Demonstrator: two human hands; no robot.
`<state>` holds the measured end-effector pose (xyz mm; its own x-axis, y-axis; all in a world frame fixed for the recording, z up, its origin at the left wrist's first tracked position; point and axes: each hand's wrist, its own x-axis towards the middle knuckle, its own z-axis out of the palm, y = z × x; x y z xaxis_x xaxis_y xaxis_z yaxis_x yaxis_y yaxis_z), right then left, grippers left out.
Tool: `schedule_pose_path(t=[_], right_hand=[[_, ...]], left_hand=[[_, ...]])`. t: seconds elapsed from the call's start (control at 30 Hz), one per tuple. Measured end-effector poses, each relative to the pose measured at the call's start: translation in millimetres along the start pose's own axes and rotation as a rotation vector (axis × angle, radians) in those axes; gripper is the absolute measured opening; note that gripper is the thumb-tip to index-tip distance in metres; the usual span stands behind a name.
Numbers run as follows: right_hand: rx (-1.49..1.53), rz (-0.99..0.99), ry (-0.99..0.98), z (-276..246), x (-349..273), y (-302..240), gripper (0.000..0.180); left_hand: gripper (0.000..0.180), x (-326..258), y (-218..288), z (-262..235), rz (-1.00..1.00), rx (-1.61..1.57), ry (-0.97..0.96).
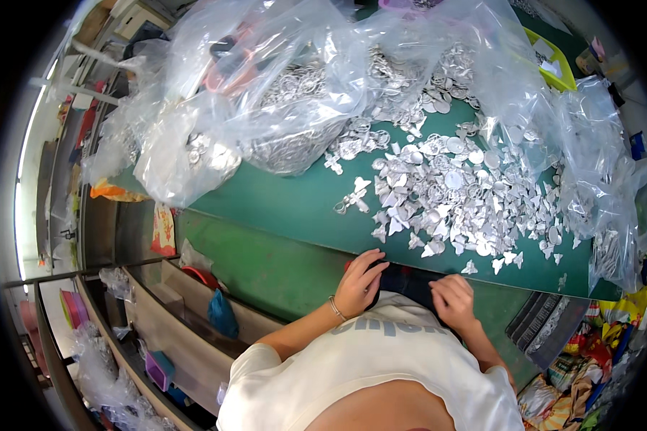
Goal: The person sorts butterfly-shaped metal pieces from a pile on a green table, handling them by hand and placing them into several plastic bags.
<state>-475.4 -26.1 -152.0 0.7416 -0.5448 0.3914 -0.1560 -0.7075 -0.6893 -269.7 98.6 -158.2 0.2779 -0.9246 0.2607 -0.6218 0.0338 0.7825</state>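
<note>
My left hand (pixel 361 281) rests at the near edge of the green tabletop (pixel 280 208), its fingers stretched and a little apart, with nothing seen in them. Just right of it, my right hand (pixel 453 298) lies over my lap below the table edge. Its fingers are loosely bent and hold nothing I can see. In front of both hands spreads a heap of small silver metal pieces (pixel 453 194), some round and flat, others pointed. Left of the heap lies a small separate cluster of pieces (pixel 354 197), apart from my hands.
Clear plastic bags (pixel 295 136) full of silver pieces line the table's far side. More bags (pixel 604 165) hang at the right edge, near a yellow-green basket (pixel 553 61). A wooden shelf unit (pixel 172 316) stands on the left; colourful packages (pixel 597 345) lie lower right.
</note>
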Motion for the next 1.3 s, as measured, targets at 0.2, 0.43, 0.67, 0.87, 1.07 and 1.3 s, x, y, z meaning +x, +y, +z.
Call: schedule_pose_path(t=[0.2,0.43,0.67,0.87,1.07,1.3], right_hand=[[-0.107,0.059,0.078,-1.0,-24.9,-1.9,0.016],[-0.46,0.122,0.178,-4.7,43.4,-5.8,0.04],[-0.564,0.036,-0.004,45.5,70.7,25.2,0.053],[-0.236,0.032,0.027,7.5,71.1,46.8,0.022],[-0.609,0.101,0.193,25.0,134.8,45.4,0.025],[-0.327,0.159,0.2,23.2,128.3,48.8,0.014]], left_hand=[[0.032,-15.5,-6.0,-1.5,0.033,-0.031,0.157],[0.053,51.8,-17.2,-19.1,-0.027,0.422,0.125],[0.06,65.6,-38.3,34.6,-0.018,0.498,0.04],[0.055,83.3,-39.1,24.1,-0.048,0.293,0.041],[0.041,101.3,-48.5,5.7,-0.011,0.275,0.114],[0.036,90.1,-5.0,5.9,-0.359,-0.706,-0.01]])
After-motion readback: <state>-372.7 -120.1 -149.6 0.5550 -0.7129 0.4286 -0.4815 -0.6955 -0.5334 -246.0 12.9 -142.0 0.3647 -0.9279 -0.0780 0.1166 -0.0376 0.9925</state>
